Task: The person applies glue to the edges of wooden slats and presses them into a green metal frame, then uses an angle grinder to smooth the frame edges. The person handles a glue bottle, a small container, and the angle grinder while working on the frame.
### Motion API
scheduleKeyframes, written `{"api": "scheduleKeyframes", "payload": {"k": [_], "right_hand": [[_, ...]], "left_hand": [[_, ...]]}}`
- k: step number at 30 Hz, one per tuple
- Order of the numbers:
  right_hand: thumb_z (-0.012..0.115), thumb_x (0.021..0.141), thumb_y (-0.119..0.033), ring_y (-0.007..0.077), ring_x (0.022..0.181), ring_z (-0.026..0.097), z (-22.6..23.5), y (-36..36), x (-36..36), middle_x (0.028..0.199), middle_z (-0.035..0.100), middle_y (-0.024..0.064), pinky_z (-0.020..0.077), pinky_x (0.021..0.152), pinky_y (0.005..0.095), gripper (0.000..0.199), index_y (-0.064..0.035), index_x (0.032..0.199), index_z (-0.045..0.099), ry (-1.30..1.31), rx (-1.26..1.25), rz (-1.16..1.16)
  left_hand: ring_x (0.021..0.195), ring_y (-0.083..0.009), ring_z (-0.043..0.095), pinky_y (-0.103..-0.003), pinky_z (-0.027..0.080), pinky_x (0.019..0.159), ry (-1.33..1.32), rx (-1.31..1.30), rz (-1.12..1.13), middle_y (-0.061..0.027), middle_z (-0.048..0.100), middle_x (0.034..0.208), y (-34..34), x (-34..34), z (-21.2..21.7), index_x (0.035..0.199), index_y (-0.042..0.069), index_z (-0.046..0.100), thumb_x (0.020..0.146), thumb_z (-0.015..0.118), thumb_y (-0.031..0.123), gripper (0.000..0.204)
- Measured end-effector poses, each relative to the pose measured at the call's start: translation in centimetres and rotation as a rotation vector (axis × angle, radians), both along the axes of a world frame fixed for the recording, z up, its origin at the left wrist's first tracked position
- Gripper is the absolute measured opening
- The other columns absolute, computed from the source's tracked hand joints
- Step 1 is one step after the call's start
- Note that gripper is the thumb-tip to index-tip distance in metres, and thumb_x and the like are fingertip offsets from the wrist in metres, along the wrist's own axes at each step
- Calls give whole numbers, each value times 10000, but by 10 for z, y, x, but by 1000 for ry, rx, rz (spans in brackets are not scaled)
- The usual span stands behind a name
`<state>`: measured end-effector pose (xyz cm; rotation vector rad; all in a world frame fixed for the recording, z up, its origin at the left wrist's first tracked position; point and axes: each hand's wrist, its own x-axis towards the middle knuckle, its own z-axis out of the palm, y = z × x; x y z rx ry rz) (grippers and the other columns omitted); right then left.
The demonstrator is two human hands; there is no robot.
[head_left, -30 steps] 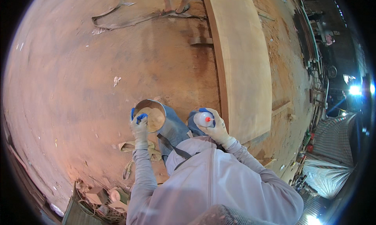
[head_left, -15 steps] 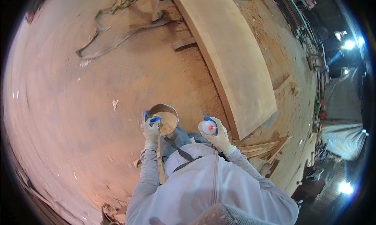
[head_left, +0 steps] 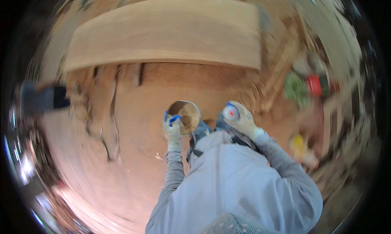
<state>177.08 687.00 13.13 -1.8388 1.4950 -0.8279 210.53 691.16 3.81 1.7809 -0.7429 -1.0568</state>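
My gloved left hand [head_left: 173,133], with blue fingertips, is closed on the near left rim of a round bucket [head_left: 176,108]. Tan powder that looks like sawdust [head_left: 190,116] lies inside it. To the right, my gloved right hand [head_left: 245,123] wraps round a whitish squeeze bottle [head_left: 230,113] whose red tip points up toward me. Bucket and bottle are held apart in front of my body, above my legs. The underside of the bucket and the lower part of the bottle are hidden.
A long, thick wooden slab [head_left: 171,32] lies across the far side on short supports. Loose boards [head_left: 284,60] are right of it, near blurred green [head_left: 296,89] and red [head_left: 314,85] items. Another person [head_left: 38,99] is at far left, near a strap or hose [head_left: 113,105] on the dusty floor.
My view has swung to the right, so the slab now runs crosswise ahead and the other person appears at far left. Both hands keep hold of the bucket and bottle.
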Motion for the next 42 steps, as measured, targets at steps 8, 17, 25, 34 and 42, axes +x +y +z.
{"api": "scheduleKeyframes", "payload": {"k": [8, 17, 25, 34, 42], "right_hand": [[856, 788, -310, 349, 1191, 631, -28, 86, -30, 1313, 633, 150, 513, 1020, 431, 691, -139, 1387, 557, -142, 172, -489], [870, 787, -209, 282, 1155, 657, 1, 34, -300, 1263, 662, 126, 515, 1017, 392, 652, -93, 1349, 562, -91, 177, -659], [878, 760, -249, 332, 1164, 643, 1, -72, -395, 1260, 660, 148, 511, 1004, 405, 668, -99, 1340, 582, -120, 205, -697], [885, 776, -146, 238, 1096, 663, 43, -179, -541, 1249, 664, 126, 543, 948, 360, 659, -91, 1348, 562, -208, 232, -924], [874, 786, -96, 217, 1145, 618, 29, -265, -696, 1287, 617, 113, 519, 985, 351, 667, -72, 1360, 535, -233, 258, -1056]], "left_hand": [[763, -63, 587, -222, 477, 687, -84, 87, -387, 20, 677, 878, -44, -25, -5, 1026, 15, 763, 947, 760, 149, 155], [807, -68, 610, -222, 486, 739, -122, 115, -589, 5, 710, 898, -147, -311, 36, 1009, 19, 773, 947, 759, 140, 137], [947, -144, 675, -275, 537, 851, -160, 124, -622, -70, 681, 1203, -272, -409, 10, 1007, -27, 764, 913, 757, 81, 144], [1088, -209, 677, -319, 535, 915, -120, 97, -771, -165, 571, 1458, -455, -622, 14, 929, -26, 749, 853, 797, 110, 163], [952, -168, 664, -311, 530, 865, -4, -23, -890, -130, 666, 1240, -550, -827, 2, 930, 11, 754, 841, 795, 151, 170]]}}
